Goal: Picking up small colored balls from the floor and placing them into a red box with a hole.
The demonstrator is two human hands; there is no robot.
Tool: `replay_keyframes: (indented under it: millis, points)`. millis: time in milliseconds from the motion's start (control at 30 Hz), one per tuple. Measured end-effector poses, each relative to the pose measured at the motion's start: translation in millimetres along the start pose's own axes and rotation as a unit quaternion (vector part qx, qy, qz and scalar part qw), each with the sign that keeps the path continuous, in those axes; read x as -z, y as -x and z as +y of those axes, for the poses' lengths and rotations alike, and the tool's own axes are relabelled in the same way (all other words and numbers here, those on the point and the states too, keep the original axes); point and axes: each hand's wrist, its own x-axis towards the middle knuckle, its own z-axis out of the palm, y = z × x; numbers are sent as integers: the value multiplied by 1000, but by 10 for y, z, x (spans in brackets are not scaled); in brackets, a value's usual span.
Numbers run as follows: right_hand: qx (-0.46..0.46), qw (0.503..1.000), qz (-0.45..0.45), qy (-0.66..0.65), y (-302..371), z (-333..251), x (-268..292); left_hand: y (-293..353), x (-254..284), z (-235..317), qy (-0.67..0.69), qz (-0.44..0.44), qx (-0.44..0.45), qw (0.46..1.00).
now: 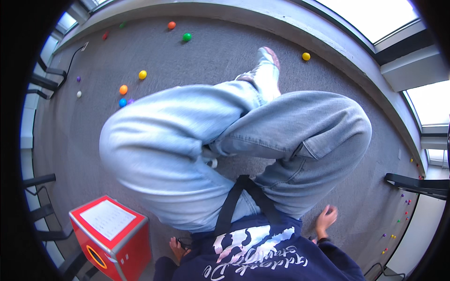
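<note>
I sit on the grey carpet (pixel 187 61) with my legs bent and crossed in front of me. Low beside my left hip is my left hand (pixel 178 248), partly hidden by my body; its visible fingers look slightly apart, with no object seen in them. My right hand (pixel 326 219) is out to the right of my hip, near the carpet. Its fingers are loosely bent and a little blurred, and it appears to hold nothing. Nearest to my left hand stands a red box (pixel 112 234) with grey edges, a white sheet on top and a round, yellow-rimmed opening.
Loose balls lie ahead: an orange ball (pixel 123 89), a blue ball (pixel 123 102), yellow balls (pixel 142 75) (pixel 306 56) and a green ball (pixel 187 37). Several small balls (pixel 399 220) are scattered far right. Black chair legs (pixel 42 180) line the left; a window wall (pixel 328 51) curves around ahead.
</note>
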Motion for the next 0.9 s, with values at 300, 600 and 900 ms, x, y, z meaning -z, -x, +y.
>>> replay_keyframes:
  millis: [300,600,900]
  points:
    - [206,954,-174,-127,-3881,-2247,-413,-1185,596,874,132,-38,322,937]
    - [445,839,-294,-110,-4841,-4604,-1122,-2784,1340,116,161,39,376,912]
    - [487,813,-308,-90,-4566,-4573,-1367,-5565,1944,-930,-3,55,197,979]
